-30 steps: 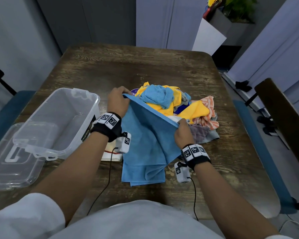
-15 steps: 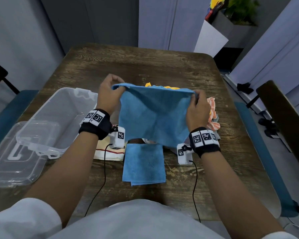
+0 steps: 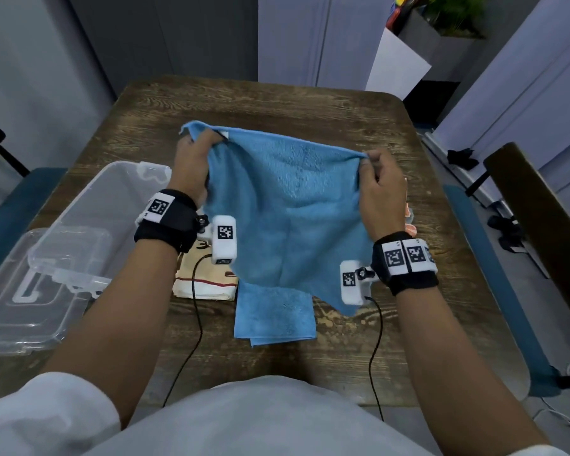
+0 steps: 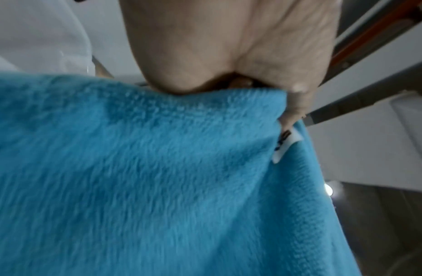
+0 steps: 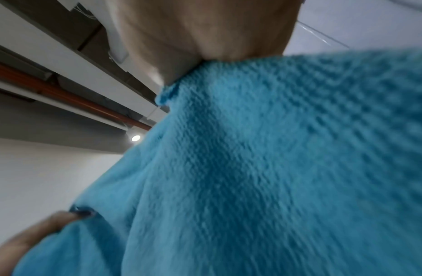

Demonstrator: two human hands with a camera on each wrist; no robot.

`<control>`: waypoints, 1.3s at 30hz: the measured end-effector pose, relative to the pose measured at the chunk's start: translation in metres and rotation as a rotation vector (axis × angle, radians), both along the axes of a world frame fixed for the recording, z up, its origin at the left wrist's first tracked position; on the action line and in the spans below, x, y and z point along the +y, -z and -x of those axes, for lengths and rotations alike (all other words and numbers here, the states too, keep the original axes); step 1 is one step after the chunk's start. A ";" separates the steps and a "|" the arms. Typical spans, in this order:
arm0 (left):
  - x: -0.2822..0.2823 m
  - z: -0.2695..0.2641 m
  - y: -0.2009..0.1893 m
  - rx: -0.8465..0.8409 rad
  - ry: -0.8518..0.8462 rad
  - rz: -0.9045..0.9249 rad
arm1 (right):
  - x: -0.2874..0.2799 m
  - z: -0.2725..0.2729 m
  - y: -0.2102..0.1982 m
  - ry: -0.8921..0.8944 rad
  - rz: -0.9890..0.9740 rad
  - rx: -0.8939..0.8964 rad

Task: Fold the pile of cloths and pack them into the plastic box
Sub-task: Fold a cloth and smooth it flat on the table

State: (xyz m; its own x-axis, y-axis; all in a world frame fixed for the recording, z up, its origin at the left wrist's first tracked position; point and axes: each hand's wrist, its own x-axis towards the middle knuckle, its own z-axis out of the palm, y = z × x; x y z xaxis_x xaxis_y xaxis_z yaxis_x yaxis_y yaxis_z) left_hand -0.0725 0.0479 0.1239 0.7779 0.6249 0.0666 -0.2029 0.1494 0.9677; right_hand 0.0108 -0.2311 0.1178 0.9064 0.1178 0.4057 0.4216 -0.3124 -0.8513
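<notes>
**Blue cloth held up by two corners**

Holding a blue microfibre cloth (image 3: 293,209) up over the wooden table (image 3: 277,103), spread wide and hanging loose. Left hand (image 3: 191,166) clamped on the 10 o'clock corner, right next to the white tag (image 3: 223,134). Right hand (image 3: 380,192) pinching the 2 o'clock corner, fingers curled round the hem.

Flat on the table at 6 o'clock from the hanging cloth: a folded blue cloth (image 3: 275,314), with a folded cream cloth (image 3: 204,281) with a red stripe just beside it at 9. Clear plastic box (image 3: 89,205) open at 9 o'clock of the left hand, lid (image 3: 30,291) at its 7 o'clock end. Bit of orange-striped cloth (image 3: 409,227) peeking out at 3 o'clock, by the right wrist.
</notes>
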 end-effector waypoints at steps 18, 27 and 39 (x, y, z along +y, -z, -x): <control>0.020 -0.005 0.148 0.631 0.392 -0.495 | -0.002 -0.048 0.145 -0.091 0.830 0.369; 0.014 -0.012 0.159 0.619 0.520 -0.108 | -0.011 -0.070 0.170 0.036 0.839 0.478; 0.033 -0.034 0.187 0.755 0.031 -0.390 | -0.016 -0.072 0.179 -0.013 0.926 0.573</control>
State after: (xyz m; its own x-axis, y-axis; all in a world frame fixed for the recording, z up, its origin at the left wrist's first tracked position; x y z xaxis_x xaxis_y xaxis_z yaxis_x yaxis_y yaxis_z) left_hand -0.0385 0.0807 -0.0630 0.7168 0.6424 -0.2711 0.5165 -0.2280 0.8254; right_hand 0.0830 -0.2470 -0.0611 0.9290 0.1717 -0.3278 0.0455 -0.9321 -0.3592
